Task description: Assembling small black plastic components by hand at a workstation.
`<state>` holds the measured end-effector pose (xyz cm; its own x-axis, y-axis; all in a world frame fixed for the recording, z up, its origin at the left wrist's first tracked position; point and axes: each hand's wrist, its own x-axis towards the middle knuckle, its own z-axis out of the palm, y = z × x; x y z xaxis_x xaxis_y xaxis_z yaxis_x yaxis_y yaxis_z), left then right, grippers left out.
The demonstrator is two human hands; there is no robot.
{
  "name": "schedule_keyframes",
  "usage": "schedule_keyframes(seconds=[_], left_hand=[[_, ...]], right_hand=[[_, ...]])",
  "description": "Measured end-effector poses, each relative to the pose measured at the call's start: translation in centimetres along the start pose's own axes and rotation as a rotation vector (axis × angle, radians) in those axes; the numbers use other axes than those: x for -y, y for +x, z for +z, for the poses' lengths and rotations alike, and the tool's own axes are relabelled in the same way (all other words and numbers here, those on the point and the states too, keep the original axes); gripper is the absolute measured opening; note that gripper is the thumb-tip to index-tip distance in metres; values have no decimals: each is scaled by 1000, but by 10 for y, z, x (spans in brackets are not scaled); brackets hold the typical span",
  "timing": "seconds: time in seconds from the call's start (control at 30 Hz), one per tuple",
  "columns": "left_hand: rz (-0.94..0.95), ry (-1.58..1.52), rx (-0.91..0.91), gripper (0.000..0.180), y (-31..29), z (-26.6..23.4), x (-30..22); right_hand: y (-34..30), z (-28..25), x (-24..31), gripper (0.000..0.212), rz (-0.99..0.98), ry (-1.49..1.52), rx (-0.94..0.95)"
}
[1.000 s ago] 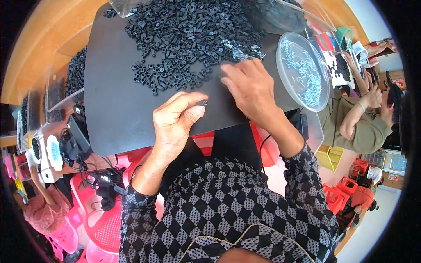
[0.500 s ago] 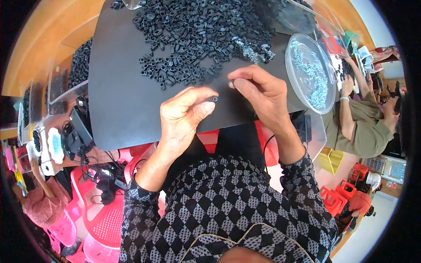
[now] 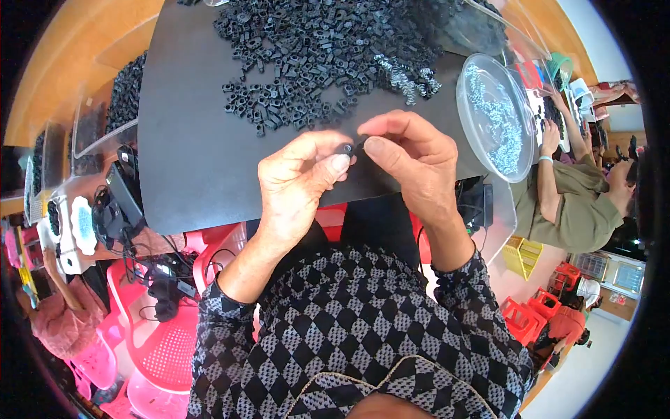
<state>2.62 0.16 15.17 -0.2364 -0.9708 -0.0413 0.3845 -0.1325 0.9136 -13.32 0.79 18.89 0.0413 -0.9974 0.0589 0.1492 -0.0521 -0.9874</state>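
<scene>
Hands (image 3: pixel 294 174) (image 3: pixel 422 157) (close together) pinch small black parts (image 3: pixel 346 149).

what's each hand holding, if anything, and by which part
Left hand: small black part, pinched by its sides. Right hand: dark piece, place of hold unclear.

Room: bright all over, folks, soft and even; the light seems to drop from above;
White wall (image 3: pixel 597 31): palest patch going, nearly washed out;
Dark tabletop (image 3: pixel 199 164): dull grey sheen, shadows faint and soft;
Black parts heap (image 3: pixel 293 52): edges catching light, gaps sinking to black, the upper right turning smudgy;
Metal coils (image 3: pixel 401 80): glinting hard, glare eating their outlines;
Left hand (image 3: pixel 293 174) and right hand (image 3: pixel 426 160): brightly lit on top, fairly crisp;
Small black piece (image 3: pixel 346 149): fine detail lost in darkness;
Wooden edge (image 3: pixel 87 49): bowed by the fisheye, black rim beyond; far right stretched and soft.
</scene>
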Motion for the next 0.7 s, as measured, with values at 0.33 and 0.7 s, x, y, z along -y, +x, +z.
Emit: schedule_keyframes(seconds=[0.33, 0.7], left_hand=[[180, 236, -22, 19, -2, 0, 5], [182, 286, -4, 17, -2, -2, 3]], right_hand=[[-2, 3, -11, 13, -203, -375, -39], [-3, 6, -19, 14, -416, -600, -76]])
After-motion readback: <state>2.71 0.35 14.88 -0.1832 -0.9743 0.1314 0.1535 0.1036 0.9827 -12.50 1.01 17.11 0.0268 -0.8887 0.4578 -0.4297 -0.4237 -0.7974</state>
